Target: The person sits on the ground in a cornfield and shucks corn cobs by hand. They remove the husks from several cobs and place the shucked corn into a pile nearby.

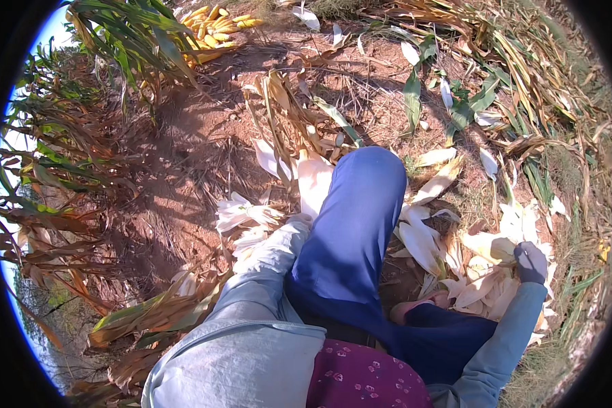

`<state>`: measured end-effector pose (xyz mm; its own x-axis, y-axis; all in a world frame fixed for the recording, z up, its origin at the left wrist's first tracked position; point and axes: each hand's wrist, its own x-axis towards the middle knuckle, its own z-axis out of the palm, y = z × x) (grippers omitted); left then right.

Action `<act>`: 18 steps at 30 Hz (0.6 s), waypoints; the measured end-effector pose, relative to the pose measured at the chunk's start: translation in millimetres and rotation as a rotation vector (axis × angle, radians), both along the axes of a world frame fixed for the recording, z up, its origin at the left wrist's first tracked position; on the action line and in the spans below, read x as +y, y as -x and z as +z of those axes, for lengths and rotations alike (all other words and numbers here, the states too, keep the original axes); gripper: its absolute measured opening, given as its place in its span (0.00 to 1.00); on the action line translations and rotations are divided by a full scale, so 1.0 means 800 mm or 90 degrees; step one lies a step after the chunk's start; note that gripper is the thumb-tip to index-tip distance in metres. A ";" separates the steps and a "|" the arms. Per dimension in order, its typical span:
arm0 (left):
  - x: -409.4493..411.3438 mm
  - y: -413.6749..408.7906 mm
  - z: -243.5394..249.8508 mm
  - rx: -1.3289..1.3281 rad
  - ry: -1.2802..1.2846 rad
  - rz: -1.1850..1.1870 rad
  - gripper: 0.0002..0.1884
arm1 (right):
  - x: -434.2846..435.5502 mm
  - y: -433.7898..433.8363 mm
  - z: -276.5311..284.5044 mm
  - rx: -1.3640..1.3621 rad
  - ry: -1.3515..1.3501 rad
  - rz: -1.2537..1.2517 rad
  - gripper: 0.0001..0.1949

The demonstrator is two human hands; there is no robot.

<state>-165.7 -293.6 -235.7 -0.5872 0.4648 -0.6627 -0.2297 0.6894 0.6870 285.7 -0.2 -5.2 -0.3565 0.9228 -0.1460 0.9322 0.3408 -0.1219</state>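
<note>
My right hand (530,261) is out to the right, over a heap of pale corn husks (482,290). Its fingers curl at the edge of a creamy husk (497,249) and seem to grip it. Beside my raised knee, the back of my left hand (301,219) shows only in part. Its fingers are hidden, so whether it holds anything is unclear. A broad white husk (313,181) rises just beyond it, next to dry corn leaves (278,97). Stripped husks with their stub (247,211) lie left of that hand.
Yellow husked corn ears (217,28) are piled at the far left on reddish soil (183,127). Standing corn plants (66,168) line the left side. Cut dry stalks (525,71) lie at the upper right. My bent leg in blue trousers (354,219) rises between my hands.
</note>
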 end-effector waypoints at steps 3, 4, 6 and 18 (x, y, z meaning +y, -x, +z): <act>-0.002 0.004 -0.002 0.023 -0.001 -0.018 0.10 | -0.009 0.008 0.007 0.067 0.034 -0.011 0.15; -0.002 0.010 -0.003 0.031 -0.009 -0.025 0.10 | -0.016 0.010 0.015 0.090 0.027 -0.024 0.15; -0.014 0.031 0.006 0.045 -0.027 -0.017 0.10 | -0.025 0.022 0.025 0.148 0.003 -0.048 0.17; 0.170 -0.010 0.361 0.475 -0.499 -0.354 0.19 | 0.003 -0.011 0.002 0.287 -0.128 0.183 0.13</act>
<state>-158.0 -157.3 53.0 -0.2972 0.8973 0.3265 0.5949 -0.0935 0.7984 294.3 2.1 -3.4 -0.5836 0.7735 0.2475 0.6696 0.6307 -0.3923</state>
